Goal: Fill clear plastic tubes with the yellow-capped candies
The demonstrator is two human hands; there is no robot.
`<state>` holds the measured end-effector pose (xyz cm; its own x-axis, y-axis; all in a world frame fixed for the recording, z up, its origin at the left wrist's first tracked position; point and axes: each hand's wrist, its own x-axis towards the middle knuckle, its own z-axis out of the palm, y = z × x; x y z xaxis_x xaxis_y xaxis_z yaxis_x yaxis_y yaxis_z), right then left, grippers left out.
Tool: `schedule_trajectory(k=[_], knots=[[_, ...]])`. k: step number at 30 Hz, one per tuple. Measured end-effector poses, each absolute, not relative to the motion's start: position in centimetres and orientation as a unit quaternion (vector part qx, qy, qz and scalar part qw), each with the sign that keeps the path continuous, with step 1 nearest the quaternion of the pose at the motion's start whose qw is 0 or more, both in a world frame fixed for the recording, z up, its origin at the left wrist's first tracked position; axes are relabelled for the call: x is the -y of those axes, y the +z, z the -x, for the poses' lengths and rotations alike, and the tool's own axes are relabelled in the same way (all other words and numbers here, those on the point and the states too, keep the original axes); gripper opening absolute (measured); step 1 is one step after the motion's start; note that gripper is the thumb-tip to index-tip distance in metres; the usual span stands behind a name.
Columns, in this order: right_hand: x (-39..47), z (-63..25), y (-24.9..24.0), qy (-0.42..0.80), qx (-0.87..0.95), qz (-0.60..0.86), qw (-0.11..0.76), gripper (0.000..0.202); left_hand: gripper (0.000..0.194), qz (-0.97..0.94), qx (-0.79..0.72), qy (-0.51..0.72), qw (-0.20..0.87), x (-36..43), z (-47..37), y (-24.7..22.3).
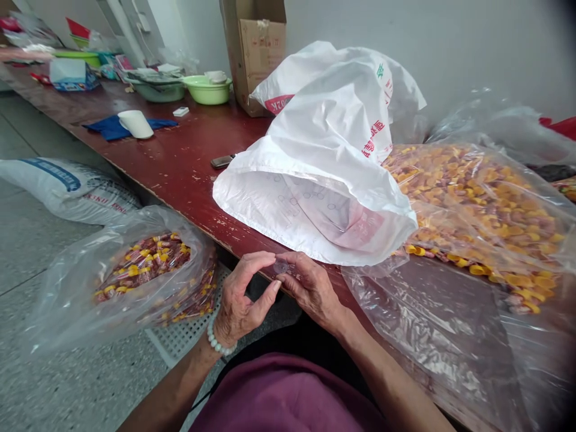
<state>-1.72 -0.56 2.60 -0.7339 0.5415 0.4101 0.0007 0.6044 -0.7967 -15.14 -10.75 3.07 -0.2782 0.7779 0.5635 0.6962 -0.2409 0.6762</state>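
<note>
My left hand (243,297) and my right hand (310,285) meet at the table's front edge, fingertips pinching a small clear round plastic piece (281,266) between them. A bead bracelet (216,341) circles my left wrist. Just beyond the hands lies a white woven sack (324,174), its mouth open toward me. To its right a clear plastic bag (486,210) holds a heap of small yellow and reddish pieces.
A clear bag of red and yellow pieces (148,264) sits in a basket by my left knee. The red table (180,156) carries a phone (222,161), green bowls (207,89), a cardboard box (256,48) and a blue cloth (112,127). A white sack (67,186) lies on the floor.
</note>
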Motion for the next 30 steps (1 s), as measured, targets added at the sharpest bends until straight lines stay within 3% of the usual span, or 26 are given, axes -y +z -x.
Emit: schedule_trajectory(k=[7, 9, 14, 21, 24, 28, 30], knots=[[1.4, 1.8, 3.6, 0.335, 0.874, 0.143, 0.322, 0.031, 0.014, -0.575, -0.668, 0.473, -0.004, 11.2, 14.7, 4.2], [1.5, 1.8, 3.9, 0.299, 0.885, 0.147, 0.326, 0.033, 0.016, -0.55, -0.675, 0.489, 0.048, 11.4, 14.6, 4.4], [1.8, 2.0, 4.4, 0.223, 0.906, 0.155, 0.324, 0.034, 0.02, -0.427, -0.602, 0.607, 0.294, 11.6, 14.2, 4.3], [1.0, 2.0, 4.5, 0.127, 0.932, 0.15, 0.304, 0.031, 0.011, -0.295, -0.547, 0.696, 0.36, 12.0, 14.9, 4.5], [0.7, 1.7, 4.4, 0.134, 0.927, 0.165, 0.309, 0.03, 0.009, -0.247, -0.538, 0.718, 0.367, 12.5, 16.1, 4.5], [1.2, 1.6, 4.3, 0.221, 0.9, 0.186, 0.328, 0.03, 0.026, -0.265, -0.562, 0.71, 0.33, 13.4, 17.5, 3.4], [1.8, 1.8, 4.2, 0.251, 0.885, 0.193, 0.342, 0.029, 0.009, -0.289, -0.588, 0.677, 0.334, 13.7, 17.4, 2.8]])
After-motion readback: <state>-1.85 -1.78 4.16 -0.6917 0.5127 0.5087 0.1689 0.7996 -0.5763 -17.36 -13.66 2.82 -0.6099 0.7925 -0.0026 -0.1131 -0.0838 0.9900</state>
